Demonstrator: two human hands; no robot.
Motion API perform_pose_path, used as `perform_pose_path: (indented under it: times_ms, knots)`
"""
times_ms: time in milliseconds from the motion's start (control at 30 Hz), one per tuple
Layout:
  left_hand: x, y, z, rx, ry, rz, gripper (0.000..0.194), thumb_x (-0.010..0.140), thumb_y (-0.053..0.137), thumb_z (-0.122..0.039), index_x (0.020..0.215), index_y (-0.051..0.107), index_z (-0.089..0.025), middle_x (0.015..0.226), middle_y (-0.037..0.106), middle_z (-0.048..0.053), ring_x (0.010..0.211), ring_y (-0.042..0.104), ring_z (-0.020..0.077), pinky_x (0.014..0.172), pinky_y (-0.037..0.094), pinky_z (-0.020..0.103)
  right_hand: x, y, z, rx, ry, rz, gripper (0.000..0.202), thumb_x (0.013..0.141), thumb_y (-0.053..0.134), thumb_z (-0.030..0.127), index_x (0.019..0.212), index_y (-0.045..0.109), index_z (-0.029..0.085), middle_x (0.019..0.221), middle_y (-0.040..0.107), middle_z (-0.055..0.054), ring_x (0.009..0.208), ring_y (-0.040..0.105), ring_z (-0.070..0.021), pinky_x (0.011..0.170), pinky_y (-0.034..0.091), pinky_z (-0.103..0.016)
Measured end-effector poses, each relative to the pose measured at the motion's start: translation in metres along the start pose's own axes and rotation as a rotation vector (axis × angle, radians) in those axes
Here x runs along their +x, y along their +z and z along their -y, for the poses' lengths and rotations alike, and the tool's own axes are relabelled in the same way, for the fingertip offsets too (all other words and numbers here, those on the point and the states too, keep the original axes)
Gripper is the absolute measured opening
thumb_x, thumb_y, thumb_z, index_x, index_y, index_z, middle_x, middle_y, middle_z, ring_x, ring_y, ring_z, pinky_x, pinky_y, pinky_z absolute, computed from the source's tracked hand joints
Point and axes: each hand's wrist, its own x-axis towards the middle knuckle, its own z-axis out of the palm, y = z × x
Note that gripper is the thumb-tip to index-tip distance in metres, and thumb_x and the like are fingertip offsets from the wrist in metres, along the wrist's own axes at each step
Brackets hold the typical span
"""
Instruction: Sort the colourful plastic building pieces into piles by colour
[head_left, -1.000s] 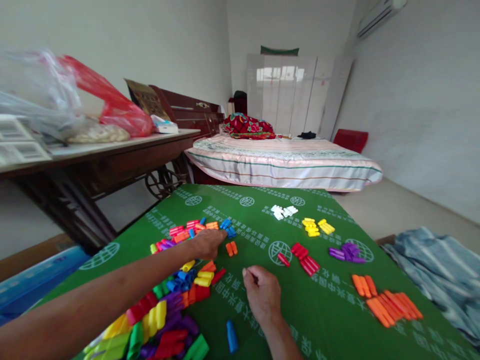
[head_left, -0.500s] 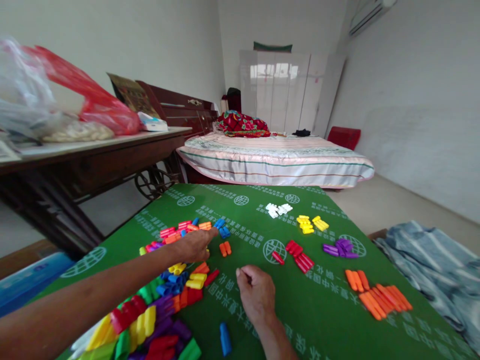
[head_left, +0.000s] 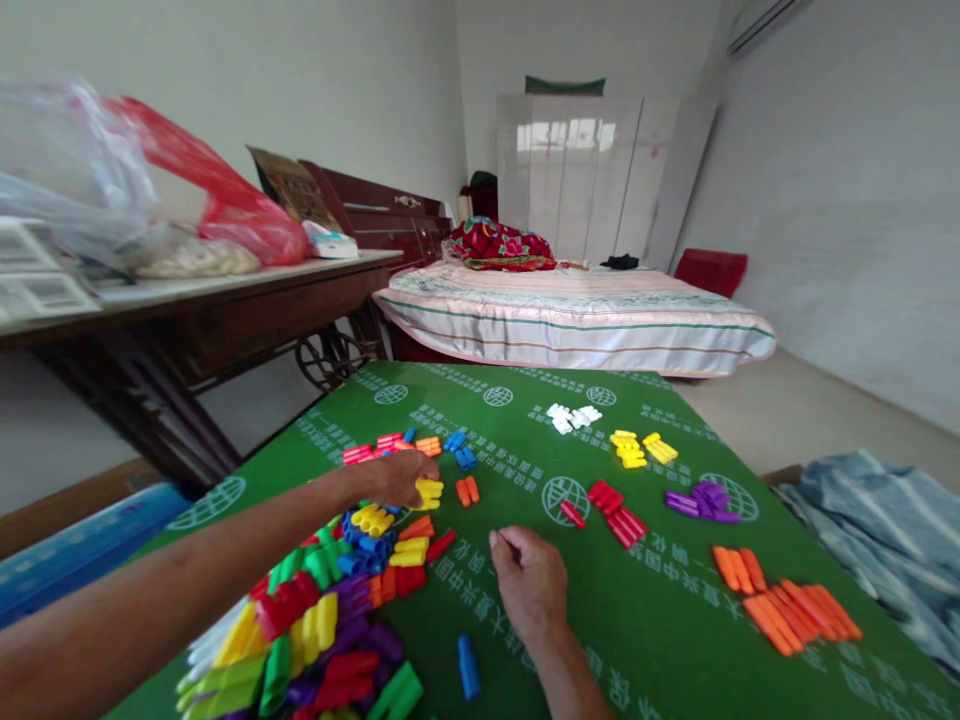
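Observation:
My left hand (head_left: 405, 478) reaches over the far end of a mixed heap of plastic peg-like blocks. Its fingers are closed at a yellow block piece (head_left: 430, 494), partly hidden behind them. Below it lie more yellow blocks (head_left: 373, 519), blue blocks (head_left: 369, 550) and green blocks (head_left: 321, 562). Close by on the right is an orange pair (head_left: 467, 491). My right hand (head_left: 531, 583) rests on the green table, fingers curled into a loose fist; whatever is inside is hidden. A single blue block (head_left: 469, 668) lies just left of my right wrist.
Separate groups sit on the green table (head_left: 637, 620): white blocks (head_left: 574, 418), yellow blocks (head_left: 628, 449), red blocks (head_left: 625, 526), purple blocks (head_left: 703, 502) and orange blocks (head_left: 802, 612). A bed (head_left: 577, 310) stands beyond, and a desk (head_left: 225, 300) with plastic bags is at left.
My left hand has come back slightly toward me from beside the blue group, and a yellow block piece now shows at its fingers. The right hand stays in its fist; the view has shifted a little.

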Motion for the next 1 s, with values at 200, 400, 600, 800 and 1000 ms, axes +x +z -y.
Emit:
perform_pose_path:
  times_ms: [200,400,600,800,1000]
  knots:
    - [0.002,0.008,-0.001,0.097,-0.068,0.03,0.038,0.056,0.066,-0.017,0.095,0.064,-0.016,0.098,0.069,0.01,0.091,0.062,0.0258,0.076,0.049,0.032,0.0,0.0,0.0,0.014,0.013,0.008,0.032,0.086,0.044,0.035,0.061,0.059,0.022,0.055,0.053,0.004,0.052,0.048,-0.01,0.05,0.028,-0.021]
    - [0.003,0.01,-0.006,0.187,-0.029,0.005,0.034,0.056,0.06,-0.018,0.09,0.065,-0.017,0.095,0.068,0.01,0.089,0.063,0.0277,0.073,0.05,0.034,0.002,0.002,0.0,-0.001,0.007,-0.002,0.031,0.085,0.045,0.032,0.058,0.056,0.021,0.055,0.054,0.004,0.051,0.046,-0.0097,0.05,0.026,-0.021]
    - [0.003,-0.004,-0.017,0.087,-0.065,-0.048,0.029,0.054,0.061,-0.016,0.083,0.062,-0.016,0.087,0.066,0.007,0.081,0.06,0.0236,0.069,0.047,0.031,0.004,0.004,0.002,-0.001,0.009,-0.024,0.03,0.084,0.046,0.029,0.057,0.054,0.021,0.056,0.054,0.005,0.052,0.045,-0.0088,0.051,0.025,-0.022]
    - [0.029,-0.04,-0.066,-0.066,0.1,-0.094,0.016,0.061,0.06,-0.021,0.076,0.059,-0.017,0.068,0.059,-0.002,0.063,0.053,0.0135,0.052,0.038,0.022,0.005,0.004,0.004,0.009,0.009,-0.033,0.028,0.083,0.046,0.027,0.056,0.054,0.02,0.055,0.054,0.005,0.052,0.045,-0.0085,0.051,0.024,-0.022]
    - [0.095,-0.07,-0.167,-0.074,0.329,-0.286,0.017,0.062,0.064,-0.022,0.079,0.063,-0.02,0.077,0.064,0.001,0.074,0.058,0.017,0.061,0.042,0.024,0.007,0.004,0.005,-0.033,0.024,-0.032,0.028,0.081,0.046,0.026,0.054,0.05,0.02,0.052,0.053,0.005,0.049,0.046,-0.0089,0.049,0.021,-0.025]
